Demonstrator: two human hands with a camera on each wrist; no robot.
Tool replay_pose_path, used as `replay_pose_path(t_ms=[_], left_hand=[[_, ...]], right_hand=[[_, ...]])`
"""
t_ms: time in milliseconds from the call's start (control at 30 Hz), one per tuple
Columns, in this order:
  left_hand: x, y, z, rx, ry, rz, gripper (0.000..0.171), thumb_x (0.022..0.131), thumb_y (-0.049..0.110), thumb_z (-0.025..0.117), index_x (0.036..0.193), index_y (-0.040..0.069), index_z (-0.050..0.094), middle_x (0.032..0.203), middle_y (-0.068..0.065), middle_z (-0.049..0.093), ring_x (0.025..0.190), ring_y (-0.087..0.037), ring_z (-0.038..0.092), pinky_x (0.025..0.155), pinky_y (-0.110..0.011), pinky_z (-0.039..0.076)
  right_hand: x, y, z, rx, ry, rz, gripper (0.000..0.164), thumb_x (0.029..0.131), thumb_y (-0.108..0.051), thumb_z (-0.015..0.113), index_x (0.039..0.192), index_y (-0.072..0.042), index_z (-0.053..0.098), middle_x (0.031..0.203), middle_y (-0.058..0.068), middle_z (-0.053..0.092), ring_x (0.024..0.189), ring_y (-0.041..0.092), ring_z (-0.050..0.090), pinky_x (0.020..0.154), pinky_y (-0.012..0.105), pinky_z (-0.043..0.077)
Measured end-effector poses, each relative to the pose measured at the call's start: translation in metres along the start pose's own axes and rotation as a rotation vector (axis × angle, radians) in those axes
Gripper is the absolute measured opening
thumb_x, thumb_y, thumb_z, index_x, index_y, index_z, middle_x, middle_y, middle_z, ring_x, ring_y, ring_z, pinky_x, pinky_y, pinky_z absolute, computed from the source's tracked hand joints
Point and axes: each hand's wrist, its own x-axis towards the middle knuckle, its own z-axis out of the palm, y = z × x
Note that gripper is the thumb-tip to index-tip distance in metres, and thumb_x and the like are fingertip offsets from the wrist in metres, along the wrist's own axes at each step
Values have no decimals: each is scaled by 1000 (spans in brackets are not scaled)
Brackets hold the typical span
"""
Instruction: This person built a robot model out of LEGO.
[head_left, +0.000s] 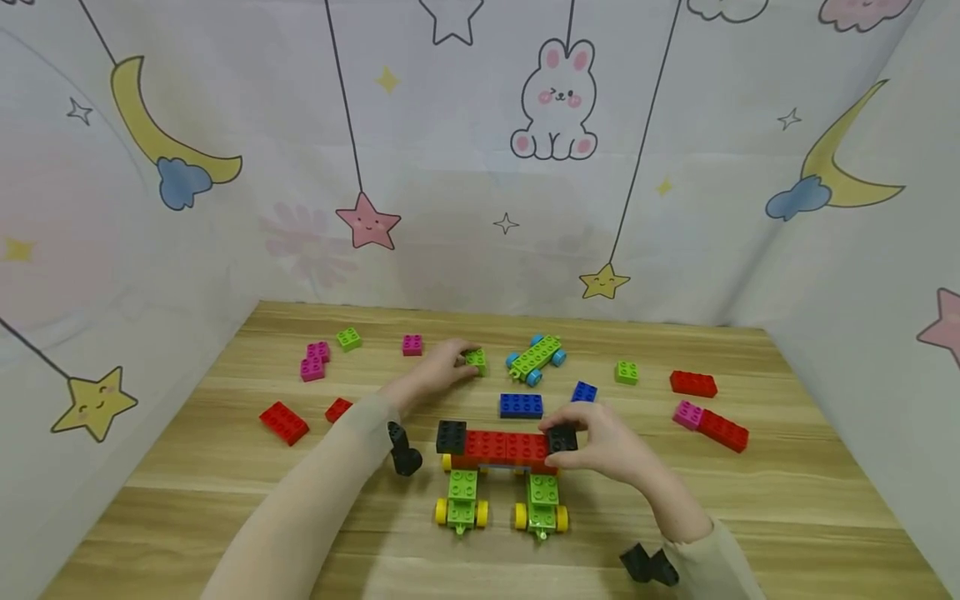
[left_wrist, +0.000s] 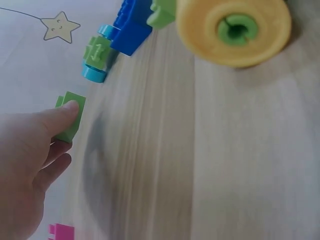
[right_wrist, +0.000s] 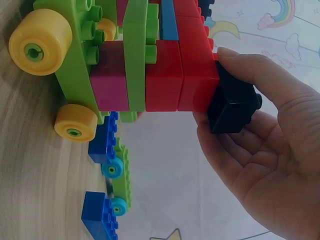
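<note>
In the head view my left hand (head_left: 433, 371) pinches a small lime green brick (head_left: 477, 361) toward the back of the table. The left wrist view shows the thumb on one face of that green brick (left_wrist: 71, 131), above the tabletop. My right hand (head_left: 611, 446) holds a black brick (head_left: 561, 438) at the right end of a built vehicle. This vehicle has a row of red bricks (head_left: 498, 447) on top, another black brick (head_left: 452, 437) at its left end, and green bases with yellow wheels (head_left: 441, 511). In the right wrist view, the black brick (right_wrist: 232, 102) sits against the red bricks.
Behind the vehicle lie a blue brick (head_left: 521, 406), a smaller blue brick (head_left: 584, 392) and a green car base (head_left: 537, 357) with blue wheels. Red bricks (head_left: 284, 423), pink bricks (head_left: 313, 363) and a green brick (head_left: 348, 338) lie leftward; more bricks (head_left: 693, 383) lie rightward.
</note>
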Motion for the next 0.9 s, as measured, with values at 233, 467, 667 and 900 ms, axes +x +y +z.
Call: replay_pose_path(t_ms=[233, 467, 667, 900], left_hand=[[-7, 13, -13, 44, 57, 48, 46, 93, 20, 68, 133, 1, 56, 130, -15, 60, 118, -30, 58, 100, -44, 49], [-22, 33, -27, 52, 117, 145, 41, 90, 21, 71, 125, 1, 62, 117, -13, 66, 105, -27, 62, 93, -42, 52], [-42, 58, -37, 16, 163, 215, 39, 87, 18, 74, 121, 2, 64, 114, -12, 67, 102, -31, 62, 90, -42, 53], [-72, 82, -47, 37, 209, 310, 38, 85, 17, 76, 119, 4, 66, 115, -9, 69, 101, -22, 63, 90, -38, 53]], right_hand=[[0, -1, -1, -4, -1, -2, 34, 80, -18, 80, 110, -4, 71, 109, 8, 70, 99, 22, 64, 88, 44, 54], [0, -1, 0, -4, 1, 3, 34, 80, -18, 80, 109, -4, 71, 109, 8, 70, 99, 23, 64, 87, 43, 55], [0, -1, 0, -13, 4, -5, 33, 80, -18, 80, 108, -5, 71, 108, 8, 70, 98, 22, 64, 87, 43, 55], [1, 0, 0, -10, 6, -8, 32, 80, -18, 80, 108, -6, 71, 108, 8, 71, 99, 22, 64, 88, 45, 55]])
